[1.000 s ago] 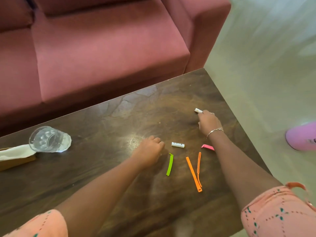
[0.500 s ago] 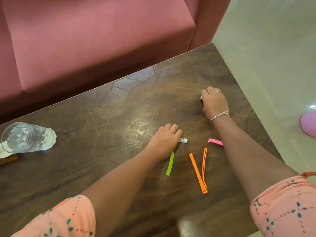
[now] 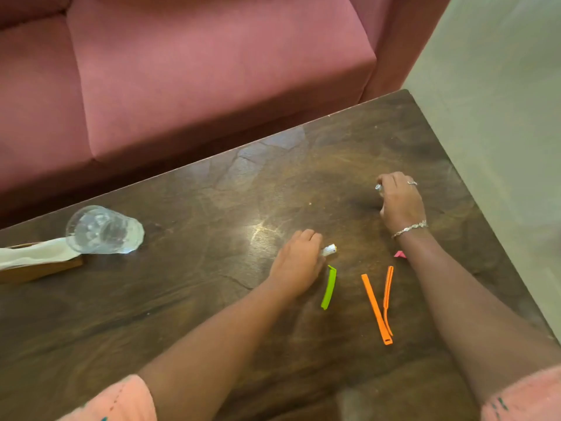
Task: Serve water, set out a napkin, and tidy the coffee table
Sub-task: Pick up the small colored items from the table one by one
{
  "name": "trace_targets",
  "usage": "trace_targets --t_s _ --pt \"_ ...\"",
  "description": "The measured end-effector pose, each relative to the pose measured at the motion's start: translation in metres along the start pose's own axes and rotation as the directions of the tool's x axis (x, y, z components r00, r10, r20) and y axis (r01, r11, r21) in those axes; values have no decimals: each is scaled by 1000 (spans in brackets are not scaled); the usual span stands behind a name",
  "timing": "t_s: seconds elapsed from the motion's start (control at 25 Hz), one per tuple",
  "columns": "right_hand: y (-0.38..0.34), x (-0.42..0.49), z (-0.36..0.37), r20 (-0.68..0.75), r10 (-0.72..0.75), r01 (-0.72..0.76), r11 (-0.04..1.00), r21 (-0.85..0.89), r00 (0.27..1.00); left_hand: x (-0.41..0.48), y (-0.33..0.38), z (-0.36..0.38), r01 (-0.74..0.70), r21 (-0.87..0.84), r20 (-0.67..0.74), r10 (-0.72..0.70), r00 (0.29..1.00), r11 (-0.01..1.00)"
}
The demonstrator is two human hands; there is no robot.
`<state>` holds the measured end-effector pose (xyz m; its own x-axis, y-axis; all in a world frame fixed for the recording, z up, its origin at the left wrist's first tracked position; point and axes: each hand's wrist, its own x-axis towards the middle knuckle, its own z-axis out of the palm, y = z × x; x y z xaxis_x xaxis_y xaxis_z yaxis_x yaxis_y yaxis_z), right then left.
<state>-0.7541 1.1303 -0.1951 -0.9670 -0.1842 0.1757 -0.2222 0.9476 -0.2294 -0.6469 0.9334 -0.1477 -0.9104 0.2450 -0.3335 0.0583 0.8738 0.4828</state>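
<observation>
Hands meet the right half of the dark wooden coffee table [image 3: 188, 305], both low over its top. The left hand [image 3: 299, 262] has its fingers curled round a small white stub [image 3: 330, 249], whose end pokes out to the right of the knuckles. The right hand [image 3: 400, 205], further back and near the table's right edge, pinches another small white piece [image 3: 378, 187] at its fingertips; most of that piece is hidden. A ring [image 3: 412, 182] sits on one finger and a bracelet [image 3: 409, 228] on the wrist.

Between the two forearms lie three coloured strips. A green clip [image 3: 329, 287] lies just beside the left hand. An orange clip [image 3: 377, 308] lies spread in a narrow V. Only a tip of a pink clip [image 3: 400, 254] shows, at the edge of the right wrist.

Well apart, at the table's left end, a clear glass [image 3: 104, 230] stands upright. Whether it holds water cannot be told. A white napkin [image 3: 33, 253] lies in a wooden holder [image 3: 39, 271] just beside it, its end meeting the glass. A pink sofa [image 3: 212, 71] runs behind the table, and pale floor [image 3: 501, 101] shows to the right.
</observation>
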Motion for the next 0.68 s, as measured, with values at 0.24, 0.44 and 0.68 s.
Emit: trace_targets --t_s 0.24,0.44,0.68 --pt "-101 -59 -34 -161 42 13 945 326 986 -66 -19 -17 168 -173 -65 -182 981 970" --pt "-175 -107 -55 -155 -47 106 913 395 987 -125 -47 -42 246 -229 -135 -281 950 942" --pt "-276 -154 -73 -156 -155 204 901 382 976 -225 -91 -71 309 -292 -243 -383 891 905"
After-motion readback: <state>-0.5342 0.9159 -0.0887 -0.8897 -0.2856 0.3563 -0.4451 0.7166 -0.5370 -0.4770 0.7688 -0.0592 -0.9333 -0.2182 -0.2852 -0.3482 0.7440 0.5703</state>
